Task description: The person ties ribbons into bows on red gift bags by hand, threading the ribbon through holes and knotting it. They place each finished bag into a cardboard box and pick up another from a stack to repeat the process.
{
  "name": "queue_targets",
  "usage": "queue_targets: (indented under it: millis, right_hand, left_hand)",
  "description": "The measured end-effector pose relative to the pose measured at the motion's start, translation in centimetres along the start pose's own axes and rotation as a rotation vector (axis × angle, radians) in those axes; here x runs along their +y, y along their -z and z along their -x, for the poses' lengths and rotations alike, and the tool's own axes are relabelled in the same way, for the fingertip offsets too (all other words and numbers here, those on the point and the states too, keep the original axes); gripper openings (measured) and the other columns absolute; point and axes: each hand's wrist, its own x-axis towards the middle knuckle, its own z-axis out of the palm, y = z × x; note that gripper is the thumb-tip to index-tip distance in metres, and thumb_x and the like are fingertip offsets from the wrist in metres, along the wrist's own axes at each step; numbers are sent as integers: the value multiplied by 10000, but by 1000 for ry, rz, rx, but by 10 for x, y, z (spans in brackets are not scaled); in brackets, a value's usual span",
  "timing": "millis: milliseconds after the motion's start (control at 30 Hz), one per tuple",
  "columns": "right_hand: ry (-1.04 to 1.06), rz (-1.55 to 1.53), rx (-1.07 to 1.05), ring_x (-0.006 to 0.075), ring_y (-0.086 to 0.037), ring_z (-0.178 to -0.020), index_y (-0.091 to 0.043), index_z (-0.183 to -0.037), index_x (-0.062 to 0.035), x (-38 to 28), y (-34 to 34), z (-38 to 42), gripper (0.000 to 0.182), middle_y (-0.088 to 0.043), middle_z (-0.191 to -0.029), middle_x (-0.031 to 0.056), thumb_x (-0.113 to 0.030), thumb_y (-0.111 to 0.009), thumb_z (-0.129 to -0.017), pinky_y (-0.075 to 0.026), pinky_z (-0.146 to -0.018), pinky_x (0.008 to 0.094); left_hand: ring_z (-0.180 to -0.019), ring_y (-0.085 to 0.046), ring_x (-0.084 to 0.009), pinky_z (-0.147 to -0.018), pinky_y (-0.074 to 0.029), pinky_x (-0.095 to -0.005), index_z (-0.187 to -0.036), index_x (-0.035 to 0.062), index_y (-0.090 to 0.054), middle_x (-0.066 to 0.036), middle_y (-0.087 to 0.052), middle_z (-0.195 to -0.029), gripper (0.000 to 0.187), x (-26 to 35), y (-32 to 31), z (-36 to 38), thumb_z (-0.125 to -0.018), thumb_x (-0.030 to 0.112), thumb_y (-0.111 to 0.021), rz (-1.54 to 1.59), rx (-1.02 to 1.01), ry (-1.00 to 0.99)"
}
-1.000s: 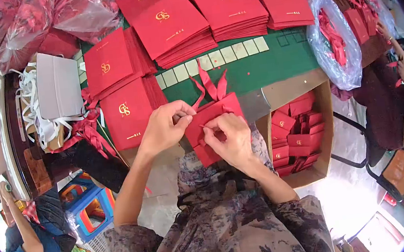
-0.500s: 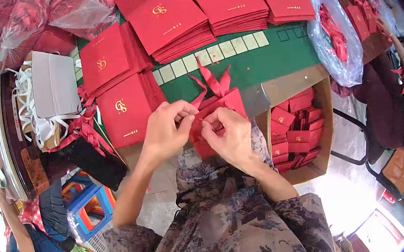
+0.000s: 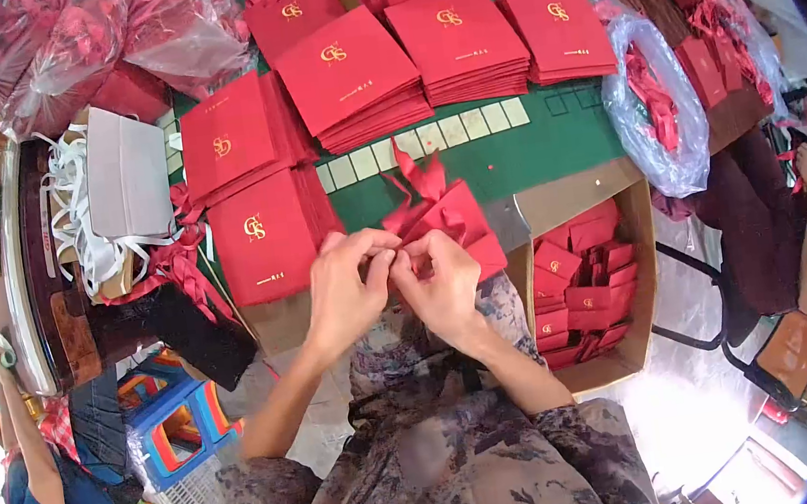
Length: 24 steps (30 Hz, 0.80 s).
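In front of my lap is a red paper bag (image 3: 486,250), tilted, with loose red ribbon (image 3: 425,177) standing up from its far side. My left hand (image 3: 347,284) is closed in a pinch at the bag's near-left edge. Right beside it, my right hand (image 3: 442,286) pinches too, the fingertips of both hands almost meeting. A bit of red ribbon shows between them; the fingers cover most of it and part of the bag.
Stacks of flat red bags (image 3: 346,68) with gold print lie on the green tabletop (image 3: 502,154). At right are a cardboard box (image 3: 645,293) of red bags and a plastic bag (image 3: 683,152) of ribbon. A white box (image 3: 127,175) stands left. Other people work at both sides.
Both hands have shifted slightly left and come closer together at the fingertips. The bag has turned and sits a little lower and further right. My view has shifted slightly.
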Motion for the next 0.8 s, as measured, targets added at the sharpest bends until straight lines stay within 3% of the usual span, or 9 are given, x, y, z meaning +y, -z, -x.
queue_targets:
  millis: [33,100,300,367,400,500,600,700,800]
  right_hand:
    - [6,1,2,274,-606,-646,-580,-806,-28,4,0,0,164,-610,-731,106,-47,-742,-789,-485,-565,390]
    - [226,166,5,233,-633,-628,-619,-827,-18,11,3,-4,136,-644,-755,107,-60,-748,-819,-507,-581,330]
    - [131,61,-130,320,-646,-753,-626,-888,-31,-1,23,-13,101,-652,-823,124,-62,-709,-841,-495,-630,414]
    - [93,66,-176,326,-651,-763,-627,-896,-32,3,24,-11,101,-654,-827,133,-81,-703,-851,-497,-642,423]
    - [109,105,-161,325,-652,-764,-627,-899,-34,4,22,-11,103,-652,-824,133,-80,-704,-849,-503,-649,419]
    - [126,220,-154,322,-650,-758,-623,-901,-37,2,23,-13,121,-648,-823,132,-75,-715,-832,-514,-656,409]
    - [135,104,-262,315,-643,-755,-610,-924,-38,-6,34,-17,168,-644,-833,113,-78,-731,-813,-521,-669,408]
    - [176,68,-219,318,-641,-815,-620,-929,-49,-19,48,-29,157,-643,-841,101,-63,-724,-813,-520,-705,410]
    - [343,192,-292,327,-612,-881,-651,-910,-60,-16,55,-52,91,-644,-852,101,-80,-693,-832,-490,-779,421]
  left_hand:
    - [-789,-622,-268,-728,-519,-386,-971,59,-716,-102,-703,-845,123,-1,-3,2,-868,68,-650,38,-4,0]
    - [-783,-624,-264,-724,-520,-387,-977,58,-717,-107,-700,-839,123,-4,-7,0,-873,71,-653,78,-1,-4]
    - [-777,-634,-255,-715,-520,-377,-987,50,-713,-115,-696,-837,124,-17,-7,-5,-879,84,-663,107,22,13]
    - [-693,-583,-147,-618,-473,-276,-1011,57,-720,-64,-642,-803,144,-19,-10,-3,-873,54,-679,90,-26,-14]
    - [-690,-584,-144,-601,-457,-269,-1003,65,-722,-58,-677,-830,147,-20,-13,-2,-857,81,-711,75,3,-100]
    - [-694,-592,-139,-596,-453,-266,-1001,70,-723,-49,-700,-853,176,-21,-16,-1,-831,106,-749,68,37,-105]
    - [-726,-610,-142,-630,-470,-281,-984,73,-718,-46,-708,-862,217,-34,-14,-4,-791,135,-796,135,-27,-75]
    - [-775,-623,-175,-682,-496,-313,-953,75,-711,-34,-711,-840,242,-31,-17,3,-753,149,-825,121,-34,-41]
    - [-791,-610,-248,-718,-512,-361,-921,82,-714,-39,-712,-844,251,-27,-24,8,-707,132,-834,-24,42,-206]
